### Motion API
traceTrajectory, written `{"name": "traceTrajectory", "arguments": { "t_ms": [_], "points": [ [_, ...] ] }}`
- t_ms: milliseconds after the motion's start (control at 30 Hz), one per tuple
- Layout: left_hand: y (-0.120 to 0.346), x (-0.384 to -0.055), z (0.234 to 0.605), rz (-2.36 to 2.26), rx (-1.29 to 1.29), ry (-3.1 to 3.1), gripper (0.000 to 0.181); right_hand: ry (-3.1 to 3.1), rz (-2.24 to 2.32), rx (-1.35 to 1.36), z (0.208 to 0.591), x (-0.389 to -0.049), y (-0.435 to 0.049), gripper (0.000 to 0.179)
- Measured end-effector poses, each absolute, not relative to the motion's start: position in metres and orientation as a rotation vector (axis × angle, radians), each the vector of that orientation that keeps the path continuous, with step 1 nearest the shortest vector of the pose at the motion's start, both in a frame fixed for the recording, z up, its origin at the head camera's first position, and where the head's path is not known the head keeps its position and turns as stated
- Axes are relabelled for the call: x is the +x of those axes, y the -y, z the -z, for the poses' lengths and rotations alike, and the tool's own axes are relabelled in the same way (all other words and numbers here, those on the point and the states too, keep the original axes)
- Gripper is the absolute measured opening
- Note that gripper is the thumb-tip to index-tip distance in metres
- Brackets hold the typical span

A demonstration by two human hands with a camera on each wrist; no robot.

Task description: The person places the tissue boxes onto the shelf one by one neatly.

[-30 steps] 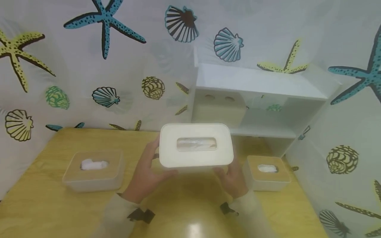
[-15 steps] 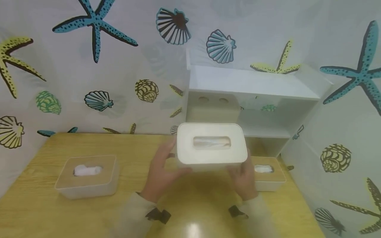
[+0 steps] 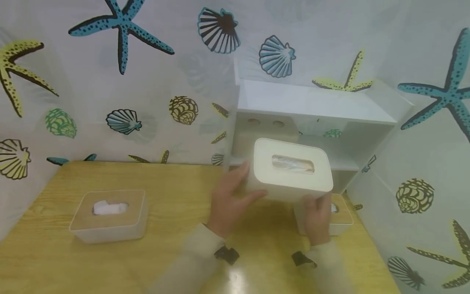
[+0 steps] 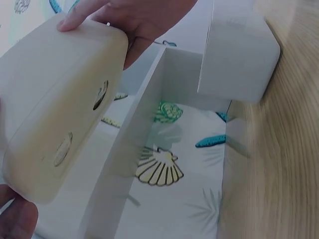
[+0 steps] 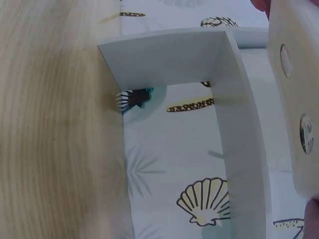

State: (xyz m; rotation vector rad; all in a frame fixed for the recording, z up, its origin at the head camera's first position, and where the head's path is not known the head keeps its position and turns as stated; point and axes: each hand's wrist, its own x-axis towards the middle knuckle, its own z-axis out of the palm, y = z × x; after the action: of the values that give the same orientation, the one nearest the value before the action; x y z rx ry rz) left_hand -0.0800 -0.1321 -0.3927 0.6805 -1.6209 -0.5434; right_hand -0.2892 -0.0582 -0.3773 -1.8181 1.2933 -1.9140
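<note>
A cream-white tissue box [image 3: 293, 163] is held up in front of the shelf, tilted slightly down to the right. Tissue shows through the slot in its lid. My left hand [image 3: 228, 200] grips its left end, thumb along the near side. At its lower right corner my right hand [image 3: 318, 216] holds the other end. The left wrist view shows two oval holes in one wall of the held box [image 4: 75, 119], with the right hand [image 4: 144, 20] on its upper end. Behind my right hand stands a smaller wooden-lidded tissue box [image 3: 341, 212], partly covered.
Another wooden-lidded tissue box [image 3: 108, 220] stands at the left of the wooden table [image 3: 176, 183]. A white shelf unit [image 3: 312, 100] stands at the back right, with a cream box with two round holes [image 3: 264, 128] inside. Shell-patterned cloth [image 3: 147, 81] lines the walls.
Both hands have carried the tissue box to the right and slightly up, toward the shelf. It was level and is now tilted, overlapping the small right-hand box.
</note>
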Motion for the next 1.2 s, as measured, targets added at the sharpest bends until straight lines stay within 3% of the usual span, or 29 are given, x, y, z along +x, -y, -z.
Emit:
{"name": "traceTrajectory", "arguments": {
  "t_ms": [267, 500, 700, 867, 1200],
  "points": [
    [0.127, -0.116, 0.377, 0.551, 0.769, 1.698, 0.076, -1.212, 2.221, -1.57, 0.388, -0.319, 0.067, 0.043],
    [0.128, -0.152, 0.368, 0.55, 0.76, 1.833, 0.072, -1.126, 2.474, -1.306, 0.371, -0.332, 0.065, 0.044],
    [0.133, -0.172, 0.355, 0.581, 0.758, 1.894, 0.069, -1.139, 2.52, -1.364, 0.364, -0.343, 0.067, 0.046],
    [0.139, -0.185, 0.349, 0.7, 0.792, 1.927, 0.068, -1.186, 2.492, -1.244, 0.379, -0.368, 0.075, 0.047],
    [0.151, -0.207, 0.353, 0.857, 0.829, 1.968, 0.059, -1.456, 2.385, -1.213, 0.391, -0.394, 0.084, 0.039]
  ]
}}
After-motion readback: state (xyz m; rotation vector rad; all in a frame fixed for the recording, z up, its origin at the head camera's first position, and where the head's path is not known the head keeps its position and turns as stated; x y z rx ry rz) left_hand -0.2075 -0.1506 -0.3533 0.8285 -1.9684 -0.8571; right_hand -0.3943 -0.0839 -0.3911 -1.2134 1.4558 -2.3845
